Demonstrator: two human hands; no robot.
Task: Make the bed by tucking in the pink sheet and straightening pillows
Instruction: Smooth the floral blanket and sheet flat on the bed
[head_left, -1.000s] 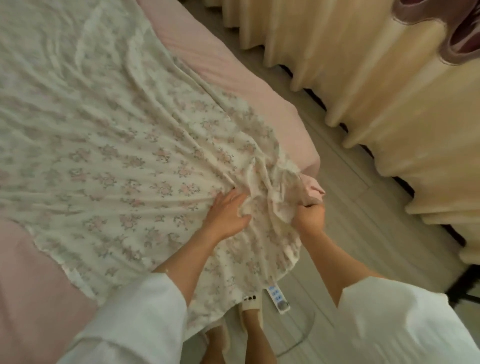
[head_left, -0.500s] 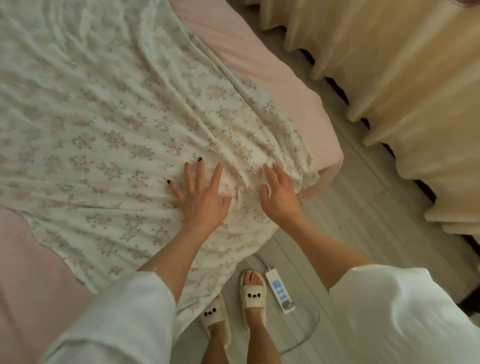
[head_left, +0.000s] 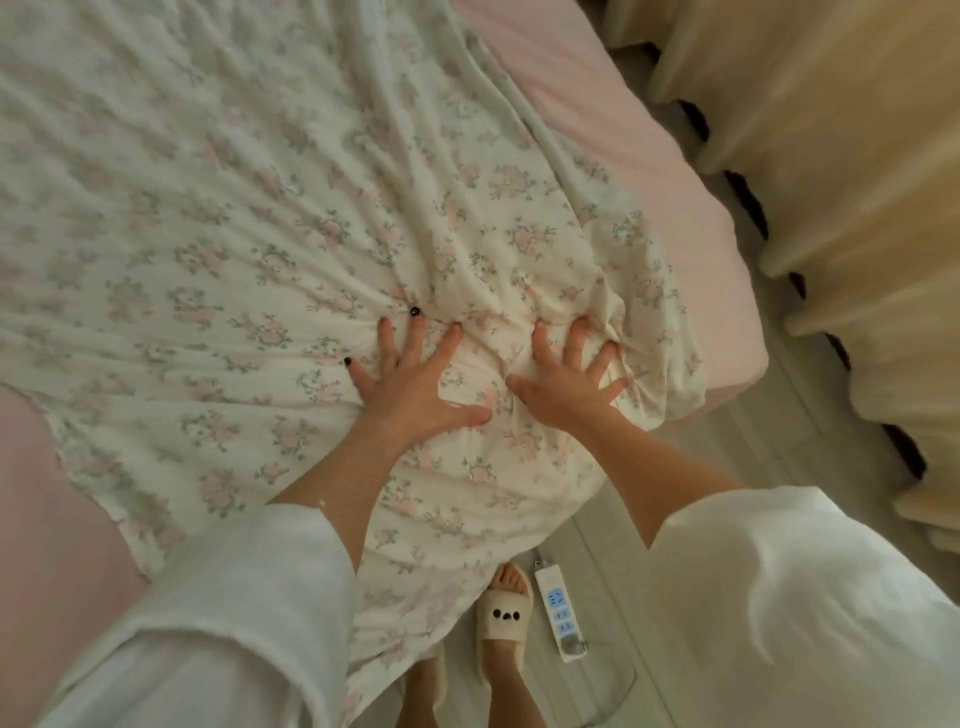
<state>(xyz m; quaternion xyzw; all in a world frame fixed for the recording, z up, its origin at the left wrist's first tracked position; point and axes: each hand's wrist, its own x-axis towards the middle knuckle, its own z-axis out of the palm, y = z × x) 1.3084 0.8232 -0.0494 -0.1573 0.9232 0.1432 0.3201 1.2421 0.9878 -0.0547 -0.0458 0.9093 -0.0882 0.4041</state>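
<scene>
**Fingers splayed flat on the floral cover at the bed's corner**

My fingers (head_left: 411, 338) are spread wide apart and lie straight, pressing down rather than gripping. My left hand (head_left: 415, 387) and right hand (head_left: 563, 384) sit side by side, thumbs nearly meeting, on the floral cover (head_left: 260, 234) near the corner of the bed. I keep the palms flat because I judge this is a smoothing push: folds fan out from my fingertips, and cloth has bunched into a ridge just beyond my right hand, so the weight goes where the cover is most rumpled.

The pink sheet (head_left: 649, 171) lies under the cover, showing along the right edge, round the corner and at the far left. The cover's corner hangs over the bed's near edge, in front of my slipper (head_left: 506, 613); a power strip (head_left: 558, 616) lies on the floor beside it. No pillows are in view, so I judge them still to do.
</scene>
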